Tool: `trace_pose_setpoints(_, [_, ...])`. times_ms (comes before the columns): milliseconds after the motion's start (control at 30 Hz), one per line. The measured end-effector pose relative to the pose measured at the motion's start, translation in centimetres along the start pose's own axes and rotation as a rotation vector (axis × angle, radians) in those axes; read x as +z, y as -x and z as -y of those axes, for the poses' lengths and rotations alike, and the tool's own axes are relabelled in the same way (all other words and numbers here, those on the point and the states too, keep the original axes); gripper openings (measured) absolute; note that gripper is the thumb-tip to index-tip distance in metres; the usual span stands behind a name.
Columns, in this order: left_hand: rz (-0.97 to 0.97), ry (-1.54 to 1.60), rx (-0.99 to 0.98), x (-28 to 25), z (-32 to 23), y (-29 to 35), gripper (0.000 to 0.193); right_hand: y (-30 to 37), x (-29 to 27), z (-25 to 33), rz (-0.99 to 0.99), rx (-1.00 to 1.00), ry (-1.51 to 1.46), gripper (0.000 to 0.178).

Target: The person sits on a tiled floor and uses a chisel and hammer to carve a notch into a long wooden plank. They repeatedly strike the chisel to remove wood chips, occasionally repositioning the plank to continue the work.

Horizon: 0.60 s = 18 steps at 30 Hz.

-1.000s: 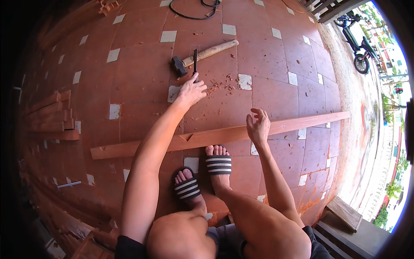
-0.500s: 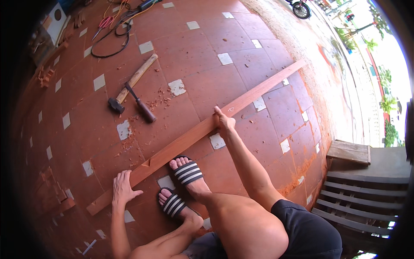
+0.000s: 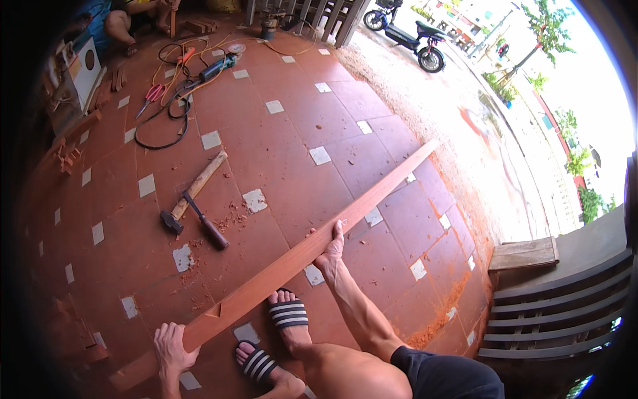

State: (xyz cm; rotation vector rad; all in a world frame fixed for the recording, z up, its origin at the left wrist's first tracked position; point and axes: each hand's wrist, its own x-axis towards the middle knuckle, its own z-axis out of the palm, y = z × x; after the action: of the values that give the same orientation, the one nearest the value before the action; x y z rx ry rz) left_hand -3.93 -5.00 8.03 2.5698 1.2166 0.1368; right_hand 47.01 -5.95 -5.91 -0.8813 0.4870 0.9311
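A long reddish wooden beam (image 3: 279,269) slants across the floor in front of me, from the lower left up to the far right. A small notch is cut in it near my left hand. My left hand (image 3: 174,349) is closed round the beam close to its near left end. Around its middle my right hand (image 3: 329,251) grips it, thumb on the upper face and fingers reaching under the far edge. Beyond the beam lie a hammer (image 3: 198,187) with a wooden handle and a chisel (image 3: 211,228) with a brown handle, its blade against the hammer handle.
Wood shavings (image 3: 232,216) litter the tiles. Farther off are a corded power tool (image 3: 218,67), red-handled scissors (image 3: 154,93) and a looped black cable (image 3: 161,145). Another person (image 3: 123,26) crouches at the far left. A slatted bench (image 3: 551,322) stands at right; an electric bike (image 3: 415,40) is outside.
The view has tipped up, bringing in the other person and the whole bike. My left hand, spread over the beam before, now closes round it. My right hand has shifted its hold.
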Motion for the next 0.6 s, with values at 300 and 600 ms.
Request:
trace_pose_setpoints(300, [-0.324,-0.097,0.112,-6.9,1.6,1.0,0.064,14.8,11.6,5.9,0.191,-0.261,-0.038,0.073])
trace_pose_setpoints(600, [-0.485,0.139,0.177,-10.8,-5.8,-2.0,0.08,36.6,26.3,18.4,0.781,-0.93,0.147,0.061])
